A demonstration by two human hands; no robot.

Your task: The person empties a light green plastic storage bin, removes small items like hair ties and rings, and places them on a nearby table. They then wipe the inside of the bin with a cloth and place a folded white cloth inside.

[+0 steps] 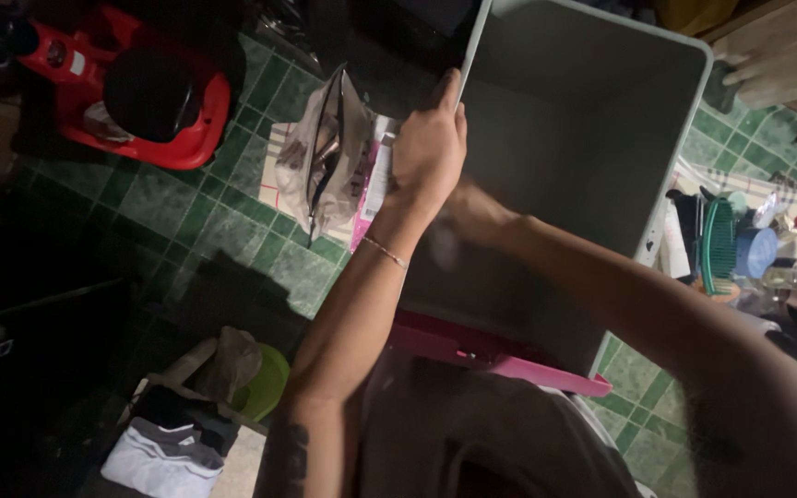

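A large grey plastic storage bin [592, 120] with rounded corners and a pale rim stands tilted over a green tiled floor [186, 212], its open mouth facing the camera, and everything else sits around it. Beneath the bin's lower edge a flat pink plastic piece [500, 355] juts out. To the left of the bin, well apart from it, a red and black plastic appliance [140, 101] rests on the tiles. Just beside the bin's left wall lies a crumpled grey foil bag [325, 157] on top of pink and white paper packaging [375, 180]. To the right of the bin is a cluster of small household things, among them a green plastic comb-like rack [718, 244] and a blue round lid [756, 251]. The left hand [428, 148] clamps the bin's left rim, fingers curled over the edge, a thin bracelet at the wrist. The right hand [468, 217] reaches inside the bin near its left wall; it is blurred, and I cannot tell how its fingers are set.
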